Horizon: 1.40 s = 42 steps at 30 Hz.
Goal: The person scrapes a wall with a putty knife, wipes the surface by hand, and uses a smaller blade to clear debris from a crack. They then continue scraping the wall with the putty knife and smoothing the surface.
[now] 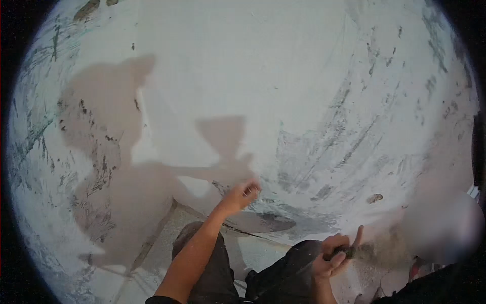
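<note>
Low in the middle, my left hand (242, 197) is raised in front of the patchy white wall (304, 76). Its fingers curl inward, and whatever they may hold is too small to make out. On the right, in front of my knee, my right hand (331, 255) is closed around the dark handle of a putty knife (382, 248). One finger points up along the tool, whose wide, dusty blade extends to the right. A shadow (223, 134) shaped like a broad putty knife falls on the wall.
Another person in dark clothing (435, 286) is close at the lower right. My dark-trousered legs (205, 268) are bent below my hands. The wall meets a dusty floor (253, 248) near my knees. Grey smears and dark patches mark the wall, and a large shadow (106, 116) covers its left part.
</note>
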### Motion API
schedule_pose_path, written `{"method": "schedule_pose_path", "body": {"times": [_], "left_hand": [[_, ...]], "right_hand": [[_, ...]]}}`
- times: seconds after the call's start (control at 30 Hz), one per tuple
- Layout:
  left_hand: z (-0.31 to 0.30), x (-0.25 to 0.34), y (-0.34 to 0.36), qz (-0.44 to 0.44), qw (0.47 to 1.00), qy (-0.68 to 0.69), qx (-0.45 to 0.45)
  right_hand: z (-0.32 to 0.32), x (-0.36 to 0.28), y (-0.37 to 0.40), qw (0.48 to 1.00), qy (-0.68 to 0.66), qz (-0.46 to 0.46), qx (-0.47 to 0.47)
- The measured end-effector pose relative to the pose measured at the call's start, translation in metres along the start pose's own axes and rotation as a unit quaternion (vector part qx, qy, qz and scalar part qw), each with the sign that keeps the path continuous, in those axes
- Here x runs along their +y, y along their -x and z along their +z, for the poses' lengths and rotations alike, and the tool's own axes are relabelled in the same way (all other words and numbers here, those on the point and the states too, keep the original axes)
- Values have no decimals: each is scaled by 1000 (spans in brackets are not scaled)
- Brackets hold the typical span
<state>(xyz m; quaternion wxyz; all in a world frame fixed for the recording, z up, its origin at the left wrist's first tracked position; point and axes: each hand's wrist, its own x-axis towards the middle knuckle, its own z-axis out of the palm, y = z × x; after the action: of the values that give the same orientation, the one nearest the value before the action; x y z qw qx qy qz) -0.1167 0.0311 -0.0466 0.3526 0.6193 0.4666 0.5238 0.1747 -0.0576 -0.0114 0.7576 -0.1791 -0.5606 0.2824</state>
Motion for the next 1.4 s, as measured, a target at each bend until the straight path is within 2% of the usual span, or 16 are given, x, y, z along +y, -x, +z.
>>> {"method": "schedule_pose_path", "body": {"times": [0.13,0.17,0.2,0.23,0.37,0.47,0.6,0.67,0.7,0.8,0.87,0.9,1.03,1.2,1.3,1.4], "left_hand": [[24,-57,23,-80,857,-376,-344],[29,-50,23,-85,857,-376,-342],[35,-39,23,-177,788,-415,-418],[41,-33,27,-269,704,-438,-489],[47,-91,25,-126,790,-482,-357],[50,-96,22,-133,736,-517,-416],[34,-60,22,-167,748,-484,-423],[37,-51,18,-168,760,-455,-433],[34,-58,22,-160,813,-411,-381],[35,-87,14,-238,797,-377,-407],[23,-70,43,-194,843,-361,-348],[15,-61,47,-141,885,-347,-275],[14,-63,24,-185,850,-405,-280],[16,-62,28,-198,849,-426,-241],[23,-107,5,-159,798,-433,-388],[34,-125,49,-103,887,-398,-210]], "right_hand": [[0,34,20,961,105,176,-184],[-5,53,26,911,264,184,-258],[-11,67,31,829,414,186,-326],[-19,77,32,851,405,154,-298],[-4,38,21,878,325,242,-254],[20,-12,18,885,312,164,-304],[45,-60,22,721,172,299,-601],[64,-74,28,684,1,368,-630],[66,-68,27,590,-29,420,-689],[42,2,54,644,-140,300,-689],[23,32,32,604,0,594,-531],[13,40,25,664,44,579,-470],[18,25,24,821,155,483,-262],[42,-37,26,658,29,538,-527],[56,-22,23,587,-106,467,-653],[30,45,14,672,108,487,-548]]}}
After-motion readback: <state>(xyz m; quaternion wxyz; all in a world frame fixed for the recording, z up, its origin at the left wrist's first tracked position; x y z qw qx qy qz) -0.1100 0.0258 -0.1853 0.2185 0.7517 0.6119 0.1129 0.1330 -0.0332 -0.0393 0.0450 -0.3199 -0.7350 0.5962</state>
